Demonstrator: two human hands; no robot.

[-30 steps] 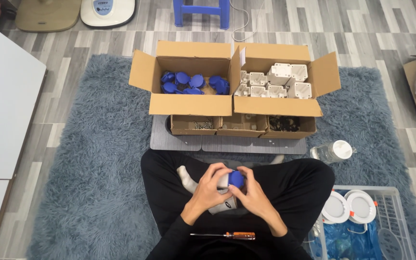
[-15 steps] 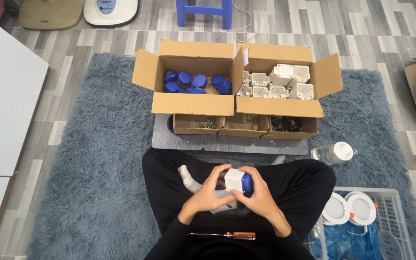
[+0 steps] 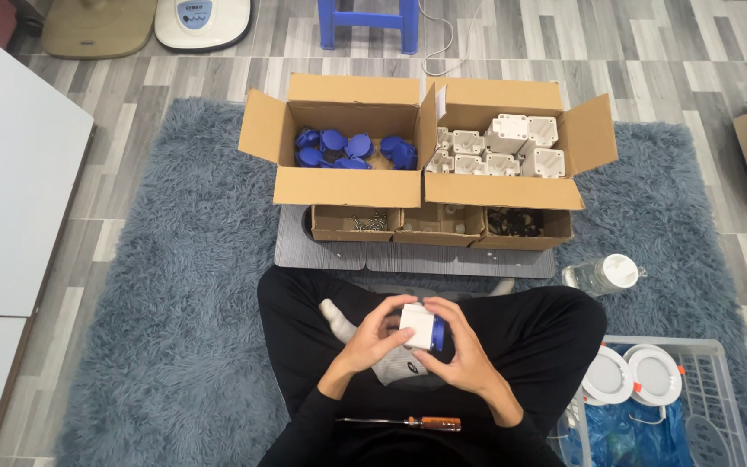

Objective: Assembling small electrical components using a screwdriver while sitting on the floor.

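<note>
Shaggy grey-blue rug [image 3: 175, 285]: spread over striped plank flooring. Two open cardboard boxes are set at the rug's far edge: the left box [image 3: 347, 186] is filled with blue round caps [image 3: 347, 147], the right box [image 3: 503, 190] with white square housings [image 3: 503, 147]. A small white block with a blue part [image 3: 421, 327] is gripped over the lap, near the rug's middle, between left hand [image 3: 373, 342] and right hand [image 3: 464, 355]. An orange-handled screwdriver [image 3: 408, 423] is laid nearest the viewer.

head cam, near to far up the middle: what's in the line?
screwdriver → white box with blue cap, held by left hand and right hand → grey tray → small cardboard trays → big open cartons → blue stool
</note>
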